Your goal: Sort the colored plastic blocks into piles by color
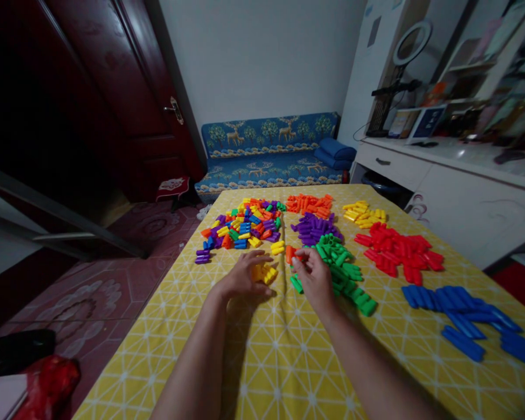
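My left hand (245, 275) curves around a few yellow plastic pieces (268, 273), thumb on the near side and fingers over the far side. Part of these pieces is hidden by the hand. Between the thumb and fingers of my right hand (314, 274) is an orange plastic piece (290, 254). Just beyond both hands lies another yellow piece (277, 248). A green heap (341, 268) sits right beside my right hand, with one green piece (296, 284) below its fingers. Farther left spreads a mixed-colour pile (245, 224); a purple piece (203, 256) lies at its near edge.
On the yellow patterned tablecloth (192, 356) are single-colour heaps: orange (308, 204), purple (315, 228), yellow (364, 214), red (400, 251) and blue (464, 312). A blue sofa (262, 166) stands behind the table. A white dresser (472, 204) is at the right.
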`<state>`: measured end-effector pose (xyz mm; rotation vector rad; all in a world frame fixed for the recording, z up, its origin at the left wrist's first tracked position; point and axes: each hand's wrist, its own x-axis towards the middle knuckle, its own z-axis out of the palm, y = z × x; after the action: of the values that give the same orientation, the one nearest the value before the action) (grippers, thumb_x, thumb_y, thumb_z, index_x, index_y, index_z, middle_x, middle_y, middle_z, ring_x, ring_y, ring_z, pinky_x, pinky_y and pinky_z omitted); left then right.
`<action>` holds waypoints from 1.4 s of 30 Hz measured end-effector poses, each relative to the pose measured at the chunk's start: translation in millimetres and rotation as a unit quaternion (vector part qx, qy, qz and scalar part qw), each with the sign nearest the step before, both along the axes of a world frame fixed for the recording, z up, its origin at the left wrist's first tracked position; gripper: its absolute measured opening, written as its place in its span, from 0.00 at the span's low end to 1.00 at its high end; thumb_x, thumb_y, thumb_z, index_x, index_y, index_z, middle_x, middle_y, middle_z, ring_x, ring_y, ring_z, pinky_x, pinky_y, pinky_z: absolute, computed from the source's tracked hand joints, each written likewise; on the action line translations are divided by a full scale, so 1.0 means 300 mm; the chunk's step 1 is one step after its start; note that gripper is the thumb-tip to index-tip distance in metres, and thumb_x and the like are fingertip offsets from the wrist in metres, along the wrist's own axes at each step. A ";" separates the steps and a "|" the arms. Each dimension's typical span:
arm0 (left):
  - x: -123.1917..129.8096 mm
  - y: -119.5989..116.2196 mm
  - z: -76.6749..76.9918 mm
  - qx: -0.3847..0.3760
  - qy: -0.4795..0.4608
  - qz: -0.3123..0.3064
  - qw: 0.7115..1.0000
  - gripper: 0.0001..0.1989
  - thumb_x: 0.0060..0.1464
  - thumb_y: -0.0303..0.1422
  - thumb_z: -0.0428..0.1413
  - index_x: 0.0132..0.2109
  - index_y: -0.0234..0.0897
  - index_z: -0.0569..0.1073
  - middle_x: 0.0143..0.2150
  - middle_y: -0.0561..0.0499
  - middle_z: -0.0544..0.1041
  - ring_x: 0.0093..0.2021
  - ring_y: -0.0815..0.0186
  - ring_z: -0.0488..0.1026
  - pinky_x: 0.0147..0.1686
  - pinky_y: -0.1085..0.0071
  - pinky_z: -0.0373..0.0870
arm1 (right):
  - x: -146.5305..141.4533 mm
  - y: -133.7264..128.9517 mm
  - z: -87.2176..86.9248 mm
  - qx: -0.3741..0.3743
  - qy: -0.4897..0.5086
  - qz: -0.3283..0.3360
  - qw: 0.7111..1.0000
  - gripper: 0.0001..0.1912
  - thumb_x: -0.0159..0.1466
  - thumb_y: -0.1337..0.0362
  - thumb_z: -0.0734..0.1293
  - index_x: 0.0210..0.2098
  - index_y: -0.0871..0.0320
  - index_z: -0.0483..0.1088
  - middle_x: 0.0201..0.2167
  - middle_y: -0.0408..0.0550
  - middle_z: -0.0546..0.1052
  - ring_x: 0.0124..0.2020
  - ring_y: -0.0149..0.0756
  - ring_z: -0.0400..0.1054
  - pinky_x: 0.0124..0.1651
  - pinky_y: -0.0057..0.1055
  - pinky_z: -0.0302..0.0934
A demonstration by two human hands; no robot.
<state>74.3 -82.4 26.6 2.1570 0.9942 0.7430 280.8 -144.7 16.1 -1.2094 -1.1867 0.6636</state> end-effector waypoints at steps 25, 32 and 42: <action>0.148 0.013 -0.097 0.005 -0.132 0.168 0.977 0.12 0.54 0.34 0.57 0.46 0.40 0.78 0.37 0.50 0.80 0.36 0.62 0.75 0.39 0.69 0.68 | 0.317 0.512 0.180 -0.148 -0.173 -0.094 0.969 0.18 0.51 0.74 0.68 0.42 0.62 0.72 0.24 0.45 0.76 0.24 0.35 0.73 0.31 0.32 0.68; 0.148 0.013 -0.094 0.010 -0.116 0.171 0.978 0.13 0.54 0.35 0.57 0.46 0.40 0.78 0.40 0.49 0.81 0.38 0.61 0.75 0.40 0.68 0.68 | 0.367 0.527 0.138 -0.113 -0.243 -0.153 0.951 0.27 0.55 0.71 0.68 0.55 0.64 0.68 0.47 0.58 0.76 0.40 0.39 0.74 0.46 0.35 0.68; 0.149 0.012 -0.088 0.008 -0.140 0.178 0.974 0.12 0.52 0.35 0.58 0.44 0.39 0.78 0.37 0.50 0.81 0.35 0.62 0.74 0.38 0.69 0.69 | 0.264 0.297 0.104 -0.098 -0.539 -0.105 0.830 0.18 0.53 0.60 0.73 0.44 0.53 0.77 0.41 0.53 0.78 0.45 0.47 0.70 0.50 0.41 0.62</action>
<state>118.9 -78.9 0.0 1.8375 1.2360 1.1912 360.0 -55.6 47.2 -1.9593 -1.8751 -0.1613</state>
